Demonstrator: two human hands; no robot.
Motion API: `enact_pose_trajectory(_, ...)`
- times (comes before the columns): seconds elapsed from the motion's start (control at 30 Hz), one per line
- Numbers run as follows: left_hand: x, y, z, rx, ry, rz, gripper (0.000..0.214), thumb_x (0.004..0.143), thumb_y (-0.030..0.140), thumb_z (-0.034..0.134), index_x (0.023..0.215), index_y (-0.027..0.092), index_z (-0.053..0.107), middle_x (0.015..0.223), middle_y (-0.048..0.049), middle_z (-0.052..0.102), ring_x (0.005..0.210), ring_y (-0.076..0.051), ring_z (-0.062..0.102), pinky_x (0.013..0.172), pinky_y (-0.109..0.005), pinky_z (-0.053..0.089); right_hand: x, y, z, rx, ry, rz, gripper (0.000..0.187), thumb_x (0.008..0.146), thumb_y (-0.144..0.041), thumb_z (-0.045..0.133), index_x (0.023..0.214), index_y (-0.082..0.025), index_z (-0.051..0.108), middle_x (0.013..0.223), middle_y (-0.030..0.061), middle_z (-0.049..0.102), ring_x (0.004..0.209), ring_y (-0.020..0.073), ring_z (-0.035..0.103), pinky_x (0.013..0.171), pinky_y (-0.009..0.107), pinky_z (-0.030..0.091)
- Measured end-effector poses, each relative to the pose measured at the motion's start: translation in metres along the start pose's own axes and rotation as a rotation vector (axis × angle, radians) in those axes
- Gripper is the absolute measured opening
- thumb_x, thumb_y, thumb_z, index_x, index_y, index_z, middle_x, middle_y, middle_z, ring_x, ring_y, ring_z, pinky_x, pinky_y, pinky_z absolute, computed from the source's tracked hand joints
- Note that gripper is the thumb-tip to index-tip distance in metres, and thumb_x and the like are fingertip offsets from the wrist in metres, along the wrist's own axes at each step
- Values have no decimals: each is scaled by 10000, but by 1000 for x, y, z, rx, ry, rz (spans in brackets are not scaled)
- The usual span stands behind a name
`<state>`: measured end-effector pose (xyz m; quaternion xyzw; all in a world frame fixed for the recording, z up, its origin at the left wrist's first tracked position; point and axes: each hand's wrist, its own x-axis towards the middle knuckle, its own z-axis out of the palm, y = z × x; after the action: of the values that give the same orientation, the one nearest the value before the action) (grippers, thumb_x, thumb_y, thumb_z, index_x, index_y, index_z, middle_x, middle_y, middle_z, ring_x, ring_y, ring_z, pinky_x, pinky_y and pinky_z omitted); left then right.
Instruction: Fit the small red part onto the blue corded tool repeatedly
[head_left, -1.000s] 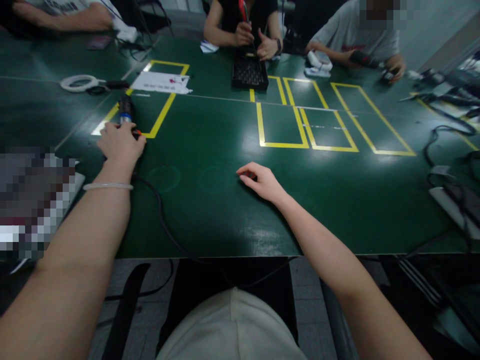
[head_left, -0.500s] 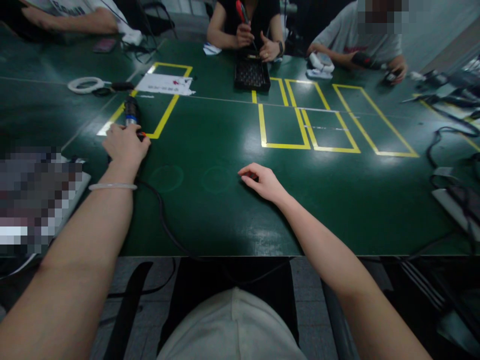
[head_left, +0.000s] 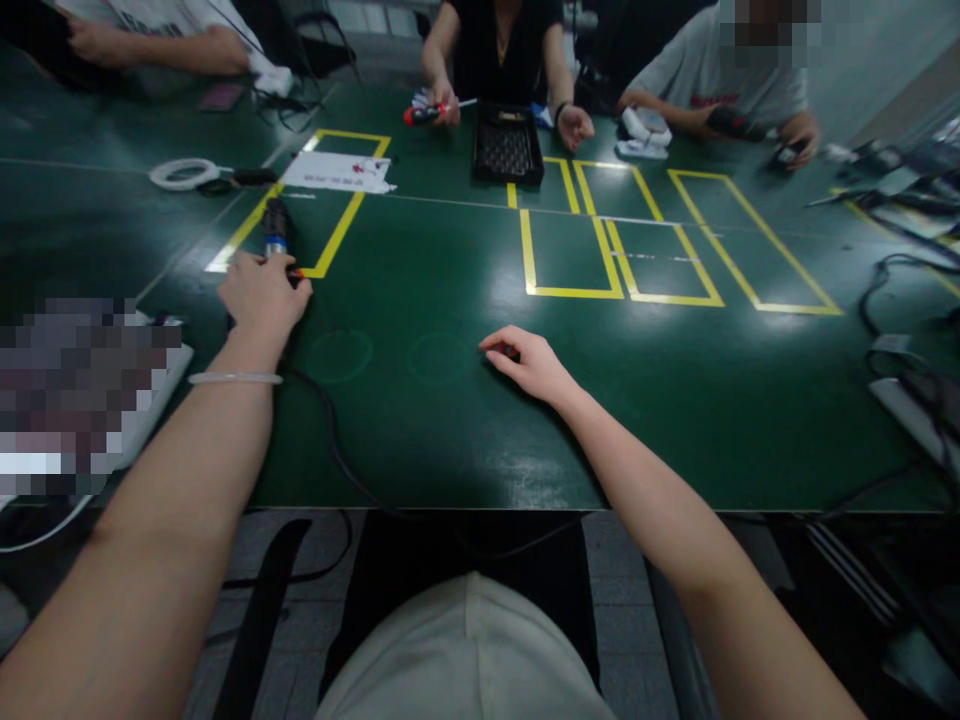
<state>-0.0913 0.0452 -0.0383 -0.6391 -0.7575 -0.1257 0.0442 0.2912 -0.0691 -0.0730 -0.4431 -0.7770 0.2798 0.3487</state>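
My left hand (head_left: 264, 295) is wrapped from above around a black corded power tool (head_left: 276, 228) with a silver and blue band. The tool lies on the green table at the left, its black end pointing away from me over a yellow taped outline. An orange-red part of it shows beside my thumb, and the rest is under my palm. Towards the middle of the table, my right hand (head_left: 529, 362) rests with fingers curled and the thumb near the index finger. A dark spot shows between them; what it is, I cannot make out.
Yellow tape outlines (head_left: 574, 293) mark the table. A white paper (head_left: 337, 172) lies at the far left beside a white ring with a dark handle (head_left: 180, 174). Opposite, a person holds a red screwdriver (head_left: 424, 113) by a black tray (head_left: 508, 150). A black cable (head_left: 334, 440) crosses the near edge.
The person opposite has lowered the screwdriver to the left and moved both hands away from the black tray. The view has shifted slightly. My hands stay in place.
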Motion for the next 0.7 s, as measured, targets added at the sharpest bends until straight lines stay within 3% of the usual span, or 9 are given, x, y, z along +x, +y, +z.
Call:
enact_pose_trajectory(0.2, -4, 3, -1, 11, -15, 2, 659, 939, 595, 458, 1436, 178, 573, 1364, -151, 466, 1110, -299, 442, 982, -517, 401, 0, -2, -1, 4, -4, 1, 166, 921, -235, 586, 1031, -192, 702, 985, 50, 723, 870, 177, 665, 808, 339, 530)
enact_pose_trajectory(0.33, -14, 9, -4, 60, -6, 64, 625, 956, 551, 434, 1424, 163, 580, 1350, -176, 484, 1136, -327, 457, 958, -518, 414, 0, -2, 0, -3, -6, -4, 163, 919, -229, 594, 1029, -184, 705, 984, 58, 723, 869, 182, 666, 808, 344, 528)
enact_pose_trajectory(0.7, -73, 47, -11, 64, -7, 317, 523, 983, 456, 426, 1397, 198, 615, 1393, -208, 516, 1187, -418, 516, 946, -530, 425, 0, -2, 0, -17, 0, 1, 163, 920, -234, 596, 1024, -183, 710, 976, 54, 726, 843, 176, 653, 792, 327, 514)
